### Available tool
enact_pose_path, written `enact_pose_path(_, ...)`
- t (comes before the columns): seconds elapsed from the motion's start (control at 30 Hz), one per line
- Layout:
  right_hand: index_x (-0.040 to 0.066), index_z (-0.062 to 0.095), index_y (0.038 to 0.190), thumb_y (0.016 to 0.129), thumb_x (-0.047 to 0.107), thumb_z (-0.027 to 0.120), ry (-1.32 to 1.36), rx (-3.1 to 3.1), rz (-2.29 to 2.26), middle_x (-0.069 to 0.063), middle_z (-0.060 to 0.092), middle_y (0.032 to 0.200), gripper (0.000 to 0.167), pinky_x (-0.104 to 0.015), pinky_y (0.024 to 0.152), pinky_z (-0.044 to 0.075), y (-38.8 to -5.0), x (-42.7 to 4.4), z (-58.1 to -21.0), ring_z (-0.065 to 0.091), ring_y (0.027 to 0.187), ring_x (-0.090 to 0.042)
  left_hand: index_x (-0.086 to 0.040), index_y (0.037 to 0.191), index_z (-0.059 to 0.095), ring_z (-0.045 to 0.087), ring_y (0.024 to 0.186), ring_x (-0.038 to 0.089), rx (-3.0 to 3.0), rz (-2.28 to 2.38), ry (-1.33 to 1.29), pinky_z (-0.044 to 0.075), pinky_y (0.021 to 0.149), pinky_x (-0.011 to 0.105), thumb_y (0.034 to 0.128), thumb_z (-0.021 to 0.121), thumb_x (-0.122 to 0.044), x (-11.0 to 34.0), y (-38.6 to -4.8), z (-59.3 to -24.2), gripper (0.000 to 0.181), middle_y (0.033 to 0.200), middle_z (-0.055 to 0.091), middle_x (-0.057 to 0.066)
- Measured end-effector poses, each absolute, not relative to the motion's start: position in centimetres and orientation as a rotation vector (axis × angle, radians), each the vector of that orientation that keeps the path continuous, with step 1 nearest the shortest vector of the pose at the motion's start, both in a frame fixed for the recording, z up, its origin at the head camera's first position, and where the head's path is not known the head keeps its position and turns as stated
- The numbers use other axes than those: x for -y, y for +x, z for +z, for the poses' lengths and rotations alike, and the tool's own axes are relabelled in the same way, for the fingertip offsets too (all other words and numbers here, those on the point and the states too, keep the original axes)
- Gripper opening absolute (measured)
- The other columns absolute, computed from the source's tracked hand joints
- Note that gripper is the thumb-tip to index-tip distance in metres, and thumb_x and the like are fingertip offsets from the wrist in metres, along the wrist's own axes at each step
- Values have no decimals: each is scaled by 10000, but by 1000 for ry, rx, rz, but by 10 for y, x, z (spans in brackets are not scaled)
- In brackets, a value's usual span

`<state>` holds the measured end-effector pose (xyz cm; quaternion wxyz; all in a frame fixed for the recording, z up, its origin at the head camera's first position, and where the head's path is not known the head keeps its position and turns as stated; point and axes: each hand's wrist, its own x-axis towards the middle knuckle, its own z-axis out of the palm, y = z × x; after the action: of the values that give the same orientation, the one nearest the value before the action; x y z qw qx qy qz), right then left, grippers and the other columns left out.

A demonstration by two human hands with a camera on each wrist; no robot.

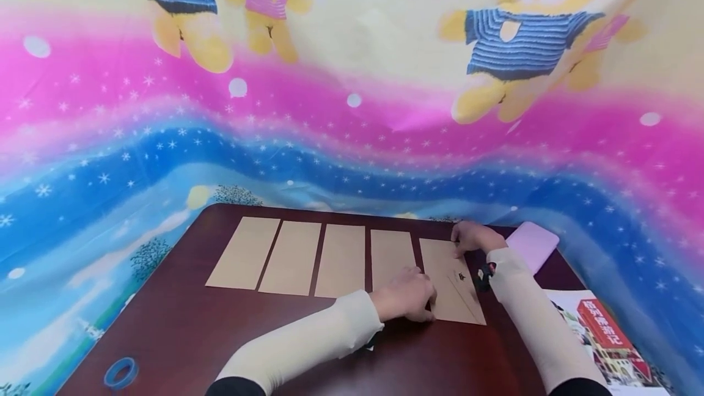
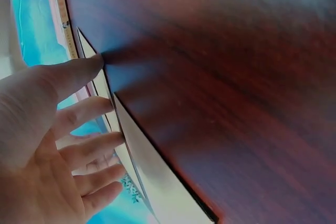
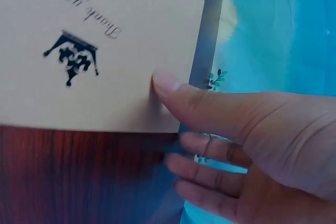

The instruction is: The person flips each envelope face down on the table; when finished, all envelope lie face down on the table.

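On the dark red-brown table (image 1: 242, 335) lies a row of several tan paper rectangles. The rightmost, a tan Thank you card (image 1: 440, 261), bears a black crown and the printed words "Thank you", clear in the right wrist view. My right hand (image 1: 477, 238) is at its far right corner, the thumb (image 3: 168, 83) resting on its face and the other fingers beside the edge. My left hand (image 1: 406, 295) is at its near left side, over part of the neighbouring tan rectangle (image 1: 393, 255). Its extended fingers touch the paper edges, and the thumb (image 2: 86, 72) meets the table edgewise.
A pale purple phone-like slab (image 1: 532, 244) lies at the far right corner. Nearer, a printed booklet (image 1: 605, 335) lies along the right edge. A blue tape roll (image 1: 121, 373) is at the near left. Behind the table hangs a bear-patterned cloth (image 1: 352, 139).
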<state>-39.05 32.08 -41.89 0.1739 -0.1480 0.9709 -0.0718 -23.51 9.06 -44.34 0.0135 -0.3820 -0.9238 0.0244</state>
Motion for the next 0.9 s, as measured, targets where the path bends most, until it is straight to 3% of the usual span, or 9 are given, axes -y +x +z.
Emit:
enact_pose_path(0.33,15,661,1180,852,169,839,-410,-2725,-337,-187,623,1163,403,-479,868,545,-394,-329,-421,627,954,-271,-380,862,746,587,907,51,2922,51,-1161,446,865,226,832,761,-635,-96,-240,-442,257,875,682,-224)
enact_pose_path(0.43,5,664,1237,914,128,736,-405,-2693,-413,-222,624,1258,353,-520,950,536,-397,-336,-422,641,1097,-346,-375,823,724,588,866,42,2933,36,-1137,449,837,216,827,771,-627,-99,-241,-443,257,840,665,-227)
enact_pose_path(0.53,2,676,1270,908,20,584,-395,-2666,-482,-235,622,1337,374,-526,1001,522,-399,-344,-423,607,1218,-387,-366,804,716,588,800,31,2936,35,-1129,447,770,205,820,779,-626,-101,-241,-442,268,809,661,-227)
enact_pose_path(0.63,10,691,1240,858,-56,516,-418,-2646,-521,-235,634,1314,426,-472,936,534,-400,-350,-421,610,1160,-356,-359,796,727,596,750,24,2913,54,-1138,440,710,202,817,783,-624,-101,-241,-441,271,790,675,-226)
enact_pose_path(0.77,29,703,1231,906,-79,566,-508,-2633,-563,-223,660,1253,369,-429,867,558,-400,-358,-421,633,1108,-335,-354,817,745,599,769,20,2905,60,-1140,429,727,202,813,784,-627,-100,-242,-440,275,805,688,-225)
enact_pose_path(0.9,35,712,1275,927,-91,608,-600,-2636,-606,-240,675,1277,384,-468,910,583,-400,-365,-422,638,1184,-413,-349,843,755,604,810,12,2930,23,-1143,439,770,196,808,794,-619,-98,-244,-441,275,829,687,-229)
